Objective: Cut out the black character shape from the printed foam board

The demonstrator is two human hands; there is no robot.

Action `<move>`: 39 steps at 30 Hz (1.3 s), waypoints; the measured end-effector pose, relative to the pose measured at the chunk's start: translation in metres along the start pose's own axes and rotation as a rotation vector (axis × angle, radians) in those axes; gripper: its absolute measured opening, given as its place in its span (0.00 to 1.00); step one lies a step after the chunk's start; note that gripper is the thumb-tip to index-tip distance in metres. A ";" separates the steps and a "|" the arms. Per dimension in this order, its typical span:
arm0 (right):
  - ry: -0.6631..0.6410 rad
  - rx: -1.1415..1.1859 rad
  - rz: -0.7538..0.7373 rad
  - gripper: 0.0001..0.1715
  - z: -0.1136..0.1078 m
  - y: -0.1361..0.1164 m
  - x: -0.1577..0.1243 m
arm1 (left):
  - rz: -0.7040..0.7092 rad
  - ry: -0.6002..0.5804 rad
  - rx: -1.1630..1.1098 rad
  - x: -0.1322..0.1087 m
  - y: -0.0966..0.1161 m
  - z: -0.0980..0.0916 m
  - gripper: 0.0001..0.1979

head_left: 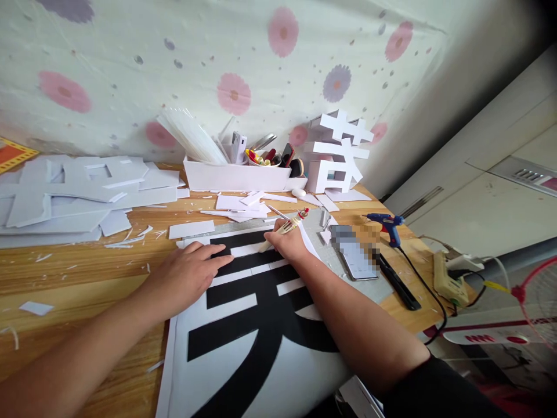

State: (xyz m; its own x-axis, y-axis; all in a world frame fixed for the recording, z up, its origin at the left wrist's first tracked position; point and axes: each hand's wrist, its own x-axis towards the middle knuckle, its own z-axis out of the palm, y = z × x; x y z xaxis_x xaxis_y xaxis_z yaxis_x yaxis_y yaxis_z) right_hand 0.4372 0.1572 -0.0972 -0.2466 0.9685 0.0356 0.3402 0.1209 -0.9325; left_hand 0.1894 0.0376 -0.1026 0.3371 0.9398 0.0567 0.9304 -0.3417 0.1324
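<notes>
A white sheet (204,383) printed with a large black character lies on the board at the table's front. My left hand (187,278) rests flat on its left part, fingers spread over the black strokes and holding nothing. In my right hand (285,241) is a cream pen-like tool with a red end (289,225), slanted, its lower tip at a white gap in the upper part of the character. Whether it is a pen or a knife I cannot tell. Beneath the sheet's top edge shows a grey cutting mat (378,287).
White board cut-outs (65,191) are piled at left. A white box (235,176) of sticks and tools stands at back, beside a white three-dimensional character (337,154). At right lie a phone (359,264), a black cutter (398,281), a blue glue gun (387,226) and a power strip (450,281).
</notes>
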 end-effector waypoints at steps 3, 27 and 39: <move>0.009 -0.006 0.002 0.15 0.000 0.000 0.001 | 0.022 0.045 -0.010 -0.001 -0.005 0.006 0.27; -0.047 0.009 0.002 0.18 -0.010 -0.002 -0.006 | -0.004 0.039 -0.035 0.001 -0.003 0.003 0.27; 0.025 -0.011 -0.002 0.17 -0.019 0.013 0.002 | 0.002 0.019 -0.026 0.001 -0.001 -0.001 0.28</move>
State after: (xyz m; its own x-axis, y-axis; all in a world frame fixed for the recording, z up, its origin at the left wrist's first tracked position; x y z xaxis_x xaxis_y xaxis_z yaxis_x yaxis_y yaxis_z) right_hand 0.4582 0.1650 -0.1029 -0.2244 0.9734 0.0464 0.3498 0.1249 -0.9284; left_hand 0.1882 0.0386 -0.1020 0.3363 0.9387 0.0761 0.9254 -0.3444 0.1582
